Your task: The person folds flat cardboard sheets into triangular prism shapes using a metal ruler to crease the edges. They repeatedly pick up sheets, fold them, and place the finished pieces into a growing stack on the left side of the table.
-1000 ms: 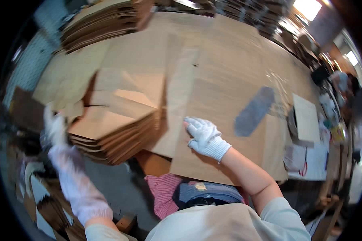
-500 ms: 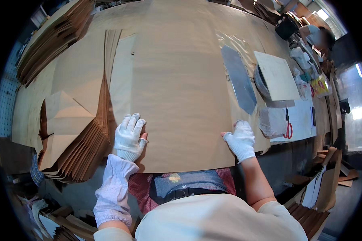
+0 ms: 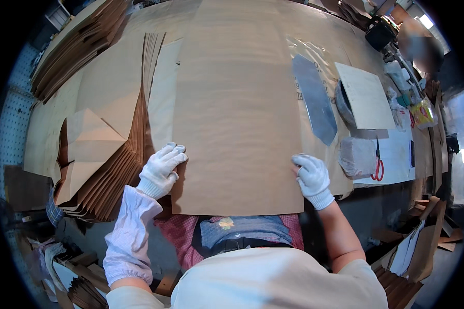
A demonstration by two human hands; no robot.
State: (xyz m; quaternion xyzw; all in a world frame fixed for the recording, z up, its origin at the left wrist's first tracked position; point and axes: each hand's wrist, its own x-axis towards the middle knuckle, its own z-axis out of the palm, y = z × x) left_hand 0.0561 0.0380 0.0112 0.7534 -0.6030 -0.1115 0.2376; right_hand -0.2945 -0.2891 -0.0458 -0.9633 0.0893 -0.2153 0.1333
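A long sheet of brown kraft paper [image 3: 237, 118] lies lengthwise before me, its near end at the table's front edge. My left hand [image 3: 162, 170], in a white glove with bare fingertips and a pale sleeve cover above it, is closed on the sheet's left edge. On the opposite edge, my gloved right hand [image 3: 313, 180] has its fingers curled in and closed at the paper; its forearm is bare. The fingertips' undersides are hidden in both hands. Left of the sheet sits a fanned stack of folded brown paper bags [image 3: 105, 170].
A grey pointed plate [image 3: 315, 100] lies on clear plastic at the right. Beyond it are a white board [image 3: 366, 98], a wrapped bundle [image 3: 357, 156] and red-handled scissors [image 3: 378, 167]. More brown paper [image 3: 77, 49] is piled at far left. Another person [image 3: 420, 49] is at far right.
Both hands have shifted from lying over the sheet's margins to its side edges, with fingers curling in. The sheet's near end sits slightly higher in view; the whole view has moved a little.
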